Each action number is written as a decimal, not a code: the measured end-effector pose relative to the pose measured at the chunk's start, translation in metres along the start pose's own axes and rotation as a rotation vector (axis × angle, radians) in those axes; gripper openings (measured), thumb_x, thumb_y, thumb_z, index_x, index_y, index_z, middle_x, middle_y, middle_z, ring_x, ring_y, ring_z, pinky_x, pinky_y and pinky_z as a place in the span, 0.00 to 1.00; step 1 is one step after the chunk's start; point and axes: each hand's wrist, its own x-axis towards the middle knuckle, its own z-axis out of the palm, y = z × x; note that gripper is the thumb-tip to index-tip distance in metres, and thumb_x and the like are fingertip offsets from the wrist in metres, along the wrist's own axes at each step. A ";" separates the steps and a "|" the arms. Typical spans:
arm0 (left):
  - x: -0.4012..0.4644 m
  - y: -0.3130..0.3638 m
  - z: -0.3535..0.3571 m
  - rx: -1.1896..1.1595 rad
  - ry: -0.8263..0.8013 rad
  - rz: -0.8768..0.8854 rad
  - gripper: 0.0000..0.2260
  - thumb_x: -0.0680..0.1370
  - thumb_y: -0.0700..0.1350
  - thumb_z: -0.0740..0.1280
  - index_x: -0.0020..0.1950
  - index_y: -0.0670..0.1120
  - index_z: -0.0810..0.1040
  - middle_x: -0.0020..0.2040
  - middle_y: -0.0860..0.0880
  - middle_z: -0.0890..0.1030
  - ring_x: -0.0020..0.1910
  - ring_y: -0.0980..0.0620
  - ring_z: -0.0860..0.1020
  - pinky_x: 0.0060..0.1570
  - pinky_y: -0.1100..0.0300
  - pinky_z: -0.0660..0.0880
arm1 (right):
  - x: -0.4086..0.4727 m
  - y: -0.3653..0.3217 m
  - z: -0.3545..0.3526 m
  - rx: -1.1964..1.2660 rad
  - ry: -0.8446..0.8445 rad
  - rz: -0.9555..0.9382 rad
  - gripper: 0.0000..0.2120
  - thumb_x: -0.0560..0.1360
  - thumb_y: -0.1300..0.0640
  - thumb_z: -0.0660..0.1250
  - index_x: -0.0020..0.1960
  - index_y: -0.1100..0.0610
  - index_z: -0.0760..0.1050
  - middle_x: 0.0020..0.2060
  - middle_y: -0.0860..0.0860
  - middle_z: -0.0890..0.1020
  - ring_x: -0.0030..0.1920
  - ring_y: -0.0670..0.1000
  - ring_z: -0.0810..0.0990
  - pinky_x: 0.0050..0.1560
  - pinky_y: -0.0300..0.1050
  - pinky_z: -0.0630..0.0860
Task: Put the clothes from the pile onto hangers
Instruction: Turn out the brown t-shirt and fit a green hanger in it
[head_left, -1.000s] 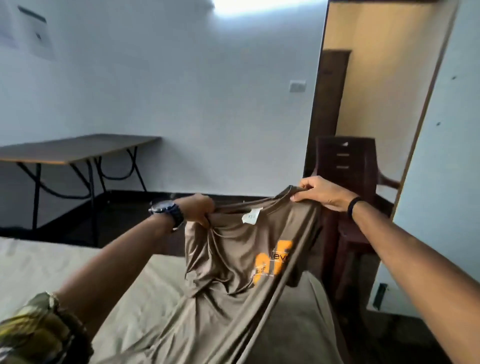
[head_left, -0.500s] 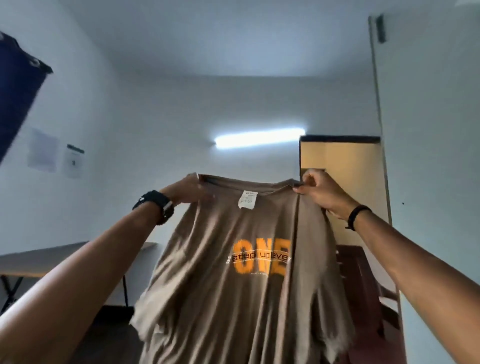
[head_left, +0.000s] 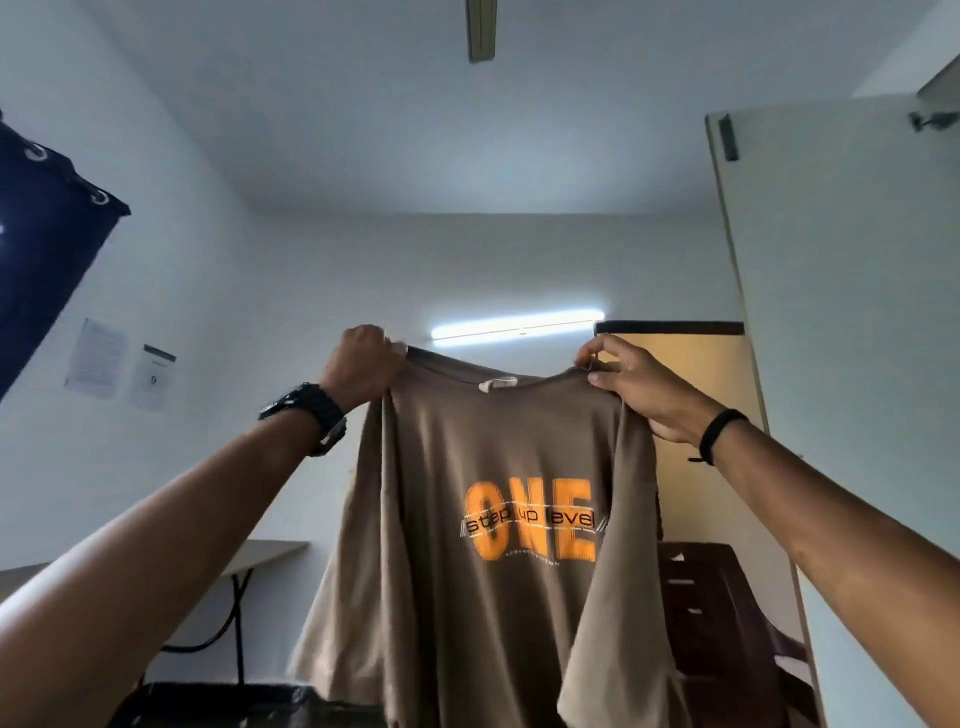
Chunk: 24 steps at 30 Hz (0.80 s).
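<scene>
I hold the brown T-shirt (head_left: 498, 519) up in front of me, stretched out by its shoulders so it hangs flat and I can see the orange "ONE" print facing me. My left hand (head_left: 363, 364) grips the shoulder seam at the collar's 9 o'clock side, fingers curled tight round the cloth; my right hand (head_left: 628, 384) pinches the opposite shoulder at 3 o'clock, thumb and fingertips closed on the fabric. The collar sags between my two hands, its label just below the neckline, and the body drops toward 6 o'clock, the sleeves folded in a little at both sides.

To do this well, I judge I should keep the shoulders level and the neck opening taut, so a hanger can slide in without bunching. No hanger shows in view, so I would have to free one hand to fetch it; holding the collar firmly with the other should stop the shirt slipping or twisting.
</scene>
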 end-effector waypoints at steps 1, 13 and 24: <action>0.002 0.007 -0.005 -0.062 0.033 -0.072 0.12 0.79 0.41 0.59 0.41 0.35 0.74 0.38 0.41 0.72 0.43 0.40 0.72 0.41 0.55 0.67 | 0.002 -0.006 -0.001 -0.042 -0.026 -0.024 0.15 0.81 0.67 0.55 0.48 0.52 0.76 0.52 0.54 0.78 0.49 0.51 0.79 0.50 0.42 0.76; 0.003 0.039 -0.016 -0.130 -0.647 -0.157 0.31 0.76 0.33 0.62 0.77 0.46 0.54 0.70 0.43 0.66 0.63 0.44 0.71 0.56 0.49 0.76 | 0.004 -0.029 -0.006 -0.694 -0.396 0.000 0.11 0.77 0.61 0.66 0.54 0.49 0.81 0.56 0.46 0.79 0.58 0.45 0.76 0.62 0.45 0.72; -0.032 0.042 -0.008 -0.022 -1.122 -0.240 0.37 0.76 0.30 0.65 0.78 0.47 0.49 0.76 0.43 0.60 0.73 0.44 0.61 0.61 0.38 0.71 | -0.008 -0.002 0.021 -1.155 -0.445 0.528 0.15 0.82 0.53 0.54 0.57 0.64 0.69 0.41 0.57 0.76 0.28 0.52 0.76 0.34 0.44 0.77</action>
